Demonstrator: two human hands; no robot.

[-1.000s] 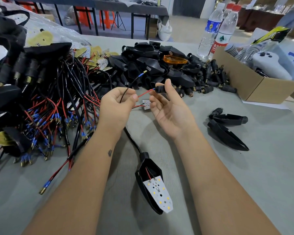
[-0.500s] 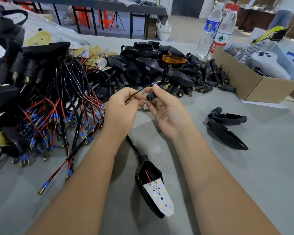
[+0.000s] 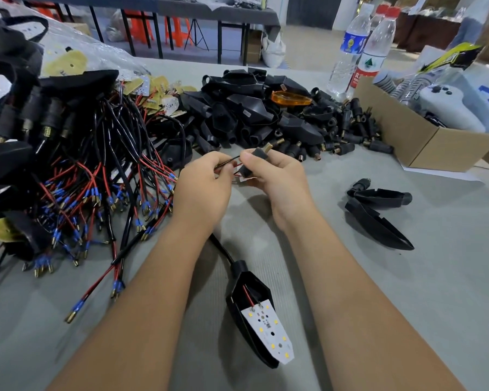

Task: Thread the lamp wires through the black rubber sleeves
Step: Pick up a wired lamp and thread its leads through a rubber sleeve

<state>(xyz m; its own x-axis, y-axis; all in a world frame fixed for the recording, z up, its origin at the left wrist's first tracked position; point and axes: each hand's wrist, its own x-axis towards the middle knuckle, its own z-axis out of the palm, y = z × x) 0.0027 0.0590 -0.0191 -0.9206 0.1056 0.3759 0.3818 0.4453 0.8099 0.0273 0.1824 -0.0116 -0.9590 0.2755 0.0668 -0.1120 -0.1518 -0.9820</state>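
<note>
A: What lies nearest?
B: A black lamp housing (image 3: 250, 314) on the grey table (image 3: 407, 306), its white LED board (image 3: 270, 333) face up, a black cable running up from it under the left wrist.

A: And the hands?
B: The left hand (image 3: 202, 190) pinches the red and black lamp wires (image 3: 227, 165). The right hand (image 3: 277, 179), just beside it, grips a black rubber sleeve (image 3: 253, 162) with a brass threaded tip, tilted up to the right; the wires meet its lower end.

A: Farther out?
B: 2 empty housings (image 3: 378, 210) at right, a tangle of wired leads (image 3: 96, 187) at left, then a heap of black housings and sleeves (image 3: 266, 114), a cardboard box (image 3: 424, 136) and 2 water bottles (image 3: 362, 49).
</note>
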